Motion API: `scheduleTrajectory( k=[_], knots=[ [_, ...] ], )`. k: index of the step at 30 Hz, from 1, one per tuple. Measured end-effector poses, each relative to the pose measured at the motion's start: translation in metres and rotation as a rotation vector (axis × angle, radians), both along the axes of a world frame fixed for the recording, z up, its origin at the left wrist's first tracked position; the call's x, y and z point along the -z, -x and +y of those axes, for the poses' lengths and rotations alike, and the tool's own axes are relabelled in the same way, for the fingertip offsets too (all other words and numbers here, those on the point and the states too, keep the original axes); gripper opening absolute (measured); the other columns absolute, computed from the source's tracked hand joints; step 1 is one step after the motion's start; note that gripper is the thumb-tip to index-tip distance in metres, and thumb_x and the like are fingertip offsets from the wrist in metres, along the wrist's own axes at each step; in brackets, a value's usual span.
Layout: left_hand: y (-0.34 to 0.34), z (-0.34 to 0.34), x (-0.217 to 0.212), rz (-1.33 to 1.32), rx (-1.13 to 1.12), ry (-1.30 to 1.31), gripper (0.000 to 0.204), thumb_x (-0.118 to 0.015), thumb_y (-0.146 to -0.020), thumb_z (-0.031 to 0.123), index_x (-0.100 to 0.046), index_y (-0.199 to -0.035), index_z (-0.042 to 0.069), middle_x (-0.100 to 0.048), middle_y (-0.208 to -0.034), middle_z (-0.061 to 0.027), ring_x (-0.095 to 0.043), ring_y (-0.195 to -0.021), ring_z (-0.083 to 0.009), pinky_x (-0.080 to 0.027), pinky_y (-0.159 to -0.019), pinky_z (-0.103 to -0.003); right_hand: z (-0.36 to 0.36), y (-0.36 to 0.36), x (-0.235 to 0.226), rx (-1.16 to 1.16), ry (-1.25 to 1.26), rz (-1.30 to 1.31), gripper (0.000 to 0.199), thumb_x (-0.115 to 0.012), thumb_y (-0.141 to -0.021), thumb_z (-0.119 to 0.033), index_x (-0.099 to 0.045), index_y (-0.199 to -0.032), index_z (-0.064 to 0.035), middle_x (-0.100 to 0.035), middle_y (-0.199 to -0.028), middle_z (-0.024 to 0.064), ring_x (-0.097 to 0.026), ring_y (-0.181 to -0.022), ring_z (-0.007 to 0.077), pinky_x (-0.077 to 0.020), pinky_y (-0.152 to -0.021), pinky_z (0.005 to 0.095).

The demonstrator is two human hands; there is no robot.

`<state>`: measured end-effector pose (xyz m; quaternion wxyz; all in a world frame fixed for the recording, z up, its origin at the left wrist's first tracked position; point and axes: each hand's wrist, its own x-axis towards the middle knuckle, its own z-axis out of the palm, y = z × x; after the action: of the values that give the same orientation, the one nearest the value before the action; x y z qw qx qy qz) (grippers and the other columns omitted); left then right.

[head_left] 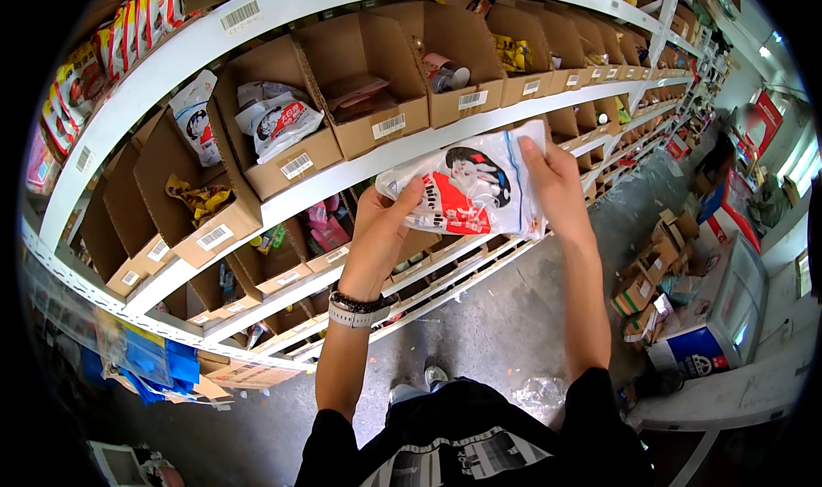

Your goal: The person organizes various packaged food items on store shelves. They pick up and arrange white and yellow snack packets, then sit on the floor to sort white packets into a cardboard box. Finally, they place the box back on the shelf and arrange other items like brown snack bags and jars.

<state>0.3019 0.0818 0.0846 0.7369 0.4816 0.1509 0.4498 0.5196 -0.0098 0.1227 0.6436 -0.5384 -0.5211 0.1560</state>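
Both my hands hold up a white zip-seal plastic bag (469, 192) in front of the shelves. It carries a red print and a rabbit picture, and a blue seal strip runs along its right end. My left hand (379, 228) is closed on the bag's left end, thumb lying on the front. At the sealed end my right hand (555, 181) pinches the upper right corner, its thumb near the blue strip. Bags with similar red print lie in a cardboard bin (278, 126) behind, and one more bag (197, 121) leans in the bin left of it.
White metal shelving (505, 110) curves across the view, lined with open cardboard bins holding packets. To the right, a glass-topped chest freezer (719, 307) and piled cardboard boxes (658, 260) flank the grey floor (488, 333). Another person (728, 149) stands far right. Clear plastic lies near my feet.
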Motion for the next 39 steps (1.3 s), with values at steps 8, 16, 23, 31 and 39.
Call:
scheduleTrajectory(
  k=[8, 16, 23, 31, 39],
  knots=[
    [0.022, -0.031, -0.015, 0.112, -0.127, -0.192, 0.033, -0.074, -0.093, 0.023, -0.067, -0.113, -0.002, -0.071, -0.100, -0.0028, -0.064, -0.089, -0.0065, -0.050, -0.080, -0.023, -0.001, 0.015, -0.010, 0.083, -0.032, -0.199, 0.031, -0.053, -0.106, -0.022, -0.063, -0.107, 0.0070, -0.058, -0.073, 0.0089, -0.044, -0.071, 0.0109, -0.0435, -0.066, 0.0299],
    [0.108, -0.033, -0.030, 0.346, 0.159, -0.340, 0.055, -0.076, -0.090, 0.018, -0.050, -0.136, 0.002, -0.068, -0.117, -0.0082, -0.063, -0.110, -0.0146, -0.049, -0.094, -0.028, -0.019, 0.062, -0.037, -0.182, -0.062, -0.441, 0.022, -0.056, -0.102, -0.017, -0.062, -0.106, 0.0029, -0.060, -0.074, 0.0206, -0.052, -0.064, 0.0338, -0.0483, -0.066, 0.0368],
    [0.158, -0.078, -0.022, 0.399, 0.132, -0.473, 0.061, -0.074, -0.092, 0.016, -0.046, -0.143, -0.002, -0.062, -0.128, -0.0117, -0.057, -0.115, -0.0128, -0.047, -0.099, -0.031, -0.019, 0.150, -0.051, -0.296, 0.030, -0.708, 0.019, -0.059, -0.099, -0.016, -0.065, -0.105, 0.0012, -0.064, -0.079, 0.0226, -0.060, -0.066, 0.0322, -0.0502, -0.067, 0.0356],
    [0.226, -0.109, -0.001, 0.132, -0.173, -0.236, 0.047, -0.073, -0.093, 0.012, -0.051, -0.133, 0.000, -0.065, -0.118, -0.0075, -0.061, -0.107, -0.0115, -0.050, -0.093, -0.028, -0.086, 0.210, 0.036, -0.356, 0.060, 0.134, 0.069, -0.055, -0.100, -0.050, -0.039, -0.148, -0.0020, -0.056, -0.134, 0.0166, -0.059, -0.120, 0.0257, -0.0550, -0.094, 0.0378],
    [0.268, -0.141, 0.001, 0.173, -0.246, -0.344, 0.044, -0.074, -0.092, 0.012, -0.053, -0.129, -0.001, -0.066, -0.118, -0.0071, -0.061, -0.106, -0.0110, -0.050, -0.091, -0.028, -0.101, 0.303, 0.046, -0.504, 0.130, 0.255, 0.048, -0.070, -0.094, -0.009, -0.051, -0.136, 0.0004, -0.064, -0.125, 0.0100, -0.059, -0.114, 0.0143, -0.0477, -0.098, 0.0305]
  ],
)
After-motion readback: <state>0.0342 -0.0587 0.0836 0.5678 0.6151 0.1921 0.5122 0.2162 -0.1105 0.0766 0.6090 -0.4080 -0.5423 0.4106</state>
